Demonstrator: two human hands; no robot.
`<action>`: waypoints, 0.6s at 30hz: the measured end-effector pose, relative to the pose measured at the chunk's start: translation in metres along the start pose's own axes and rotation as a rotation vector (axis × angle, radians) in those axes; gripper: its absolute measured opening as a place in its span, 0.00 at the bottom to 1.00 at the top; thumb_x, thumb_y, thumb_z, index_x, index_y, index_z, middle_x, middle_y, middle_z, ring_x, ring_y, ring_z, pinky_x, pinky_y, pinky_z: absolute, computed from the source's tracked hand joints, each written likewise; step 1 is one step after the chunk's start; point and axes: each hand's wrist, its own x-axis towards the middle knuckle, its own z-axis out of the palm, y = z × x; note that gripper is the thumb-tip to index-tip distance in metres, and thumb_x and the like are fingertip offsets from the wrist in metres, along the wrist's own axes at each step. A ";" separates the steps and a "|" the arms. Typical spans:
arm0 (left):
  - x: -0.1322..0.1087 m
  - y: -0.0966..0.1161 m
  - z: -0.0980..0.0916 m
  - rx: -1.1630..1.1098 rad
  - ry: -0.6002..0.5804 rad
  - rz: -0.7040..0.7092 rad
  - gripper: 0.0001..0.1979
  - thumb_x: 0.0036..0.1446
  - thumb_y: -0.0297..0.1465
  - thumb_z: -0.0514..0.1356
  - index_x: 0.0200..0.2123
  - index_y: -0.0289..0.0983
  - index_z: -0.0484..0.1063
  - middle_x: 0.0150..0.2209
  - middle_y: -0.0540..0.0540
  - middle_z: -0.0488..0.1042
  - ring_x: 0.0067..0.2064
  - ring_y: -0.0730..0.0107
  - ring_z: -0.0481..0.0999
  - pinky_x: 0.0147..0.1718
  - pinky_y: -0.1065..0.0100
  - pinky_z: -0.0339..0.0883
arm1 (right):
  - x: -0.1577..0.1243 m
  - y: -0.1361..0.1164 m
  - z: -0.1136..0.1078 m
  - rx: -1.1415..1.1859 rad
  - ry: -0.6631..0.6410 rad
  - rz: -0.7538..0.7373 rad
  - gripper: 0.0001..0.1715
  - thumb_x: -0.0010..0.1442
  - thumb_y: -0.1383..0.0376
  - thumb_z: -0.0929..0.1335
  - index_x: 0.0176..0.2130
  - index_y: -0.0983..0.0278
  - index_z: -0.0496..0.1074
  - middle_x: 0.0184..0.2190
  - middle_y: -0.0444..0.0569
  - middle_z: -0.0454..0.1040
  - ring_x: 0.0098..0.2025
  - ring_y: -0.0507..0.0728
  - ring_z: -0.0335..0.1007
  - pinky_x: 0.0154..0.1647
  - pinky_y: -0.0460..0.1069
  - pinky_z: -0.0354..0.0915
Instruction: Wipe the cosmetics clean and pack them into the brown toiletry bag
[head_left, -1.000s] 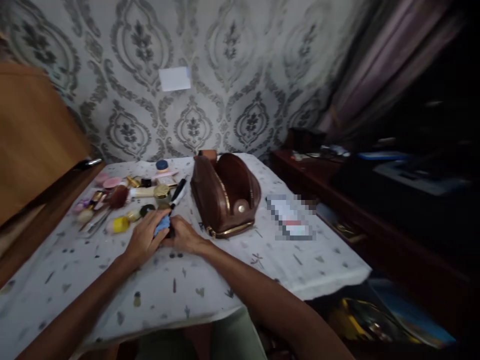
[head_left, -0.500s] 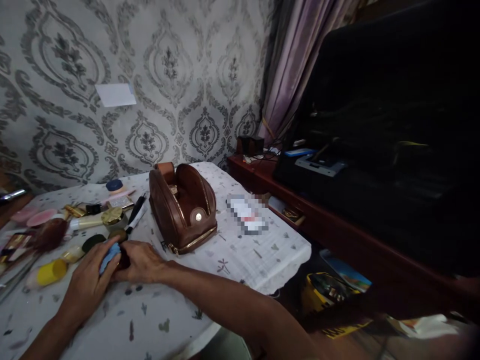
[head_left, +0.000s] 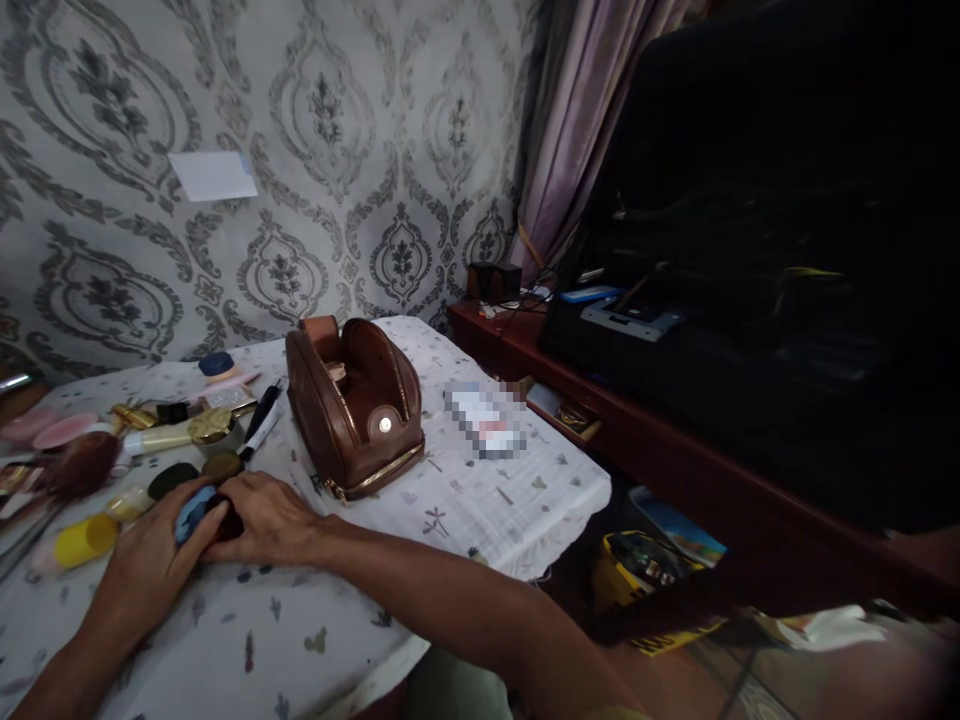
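Close together over the table, my left hand (head_left: 150,550) has its fingers closed on a crumpled light-blue cloth (head_left: 190,514). My right hand (head_left: 271,522) is wrapped round a small dark, rounded object (head_left: 226,522) that the cloth presses against; fingers hide most of it, so I cannot tell its kind. Just beyond the hands lie dark round lids or jars (head_left: 223,465). A brown leather toiletry bag (head_left: 319,420) stands unzipped and gaping to the right of them. Left of my hands is a tube or bottle with a yellow cap (head_left: 86,540).
Makeup items crowd the table's left side, among them a cream tube (head_left: 161,438), a blue-lidded jar (head_left: 217,365) and a black pen-like stick (head_left: 266,405). A blurred-out flat object (head_left: 486,420) lies right of the bag. A dark red desk (head_left: 495,340) adjoins the patterned tablecloth (head_left: 525,510).
The whole view has shifted slightly, moving the scene a little left and up. Both hands stay together on the cloth and dark object, with only a small change in the fingers.
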 end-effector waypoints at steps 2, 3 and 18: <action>0.001 0.005 -0.004 -0.004 -0.037 -0.033 0.31 0.56 0.55 0.46 0.44 0.37 0.71 0.42 0.40 0.81 0.43 0.52 0.81 0.47 0.58 0.73 | 0.000 0.000 -0.002 -0.009 -0.019 -0.002 0.31 0.54 0.55 0.74 0.50 0.69 0.67 0.50 0.59 0.73 0.52 0.63 0.71 0.52 0.53 0.69; 0.002 0.007 -0.006 -0.008 -0.049 -0.047 0.30 0.56 0.56 0.46 0.44 0.37 0.71 0.40 0.41 0.81 0.42 0.53 0.82 0.46 0.58 0.73 | 0.000 0.000 -0.003 -0.018 -0.034 -0.006 0.31 0.55 0.54 0.74 0.51 0.69 0.66 0.50 0.59 0.73 0.52 0.62 0.71 0.52 0.53 0.69; -0.003 -0.018 0.001 0.061 -0.042 -0.067 0.25 0.56 0.53 0.47 0.40 0.42 0.72 0.32 0.49 0.80 0.34 0.59 0.81 0.33 0.65 0.72 | 0.000 0.005 -0.007 -0.040 -0.144 -0.033 0.26 0.55 0.55 0.73 0.47 0.68 0.69 0.45 0.55 0.77 0.47 0.62 0.75 0.47 0.51 0.70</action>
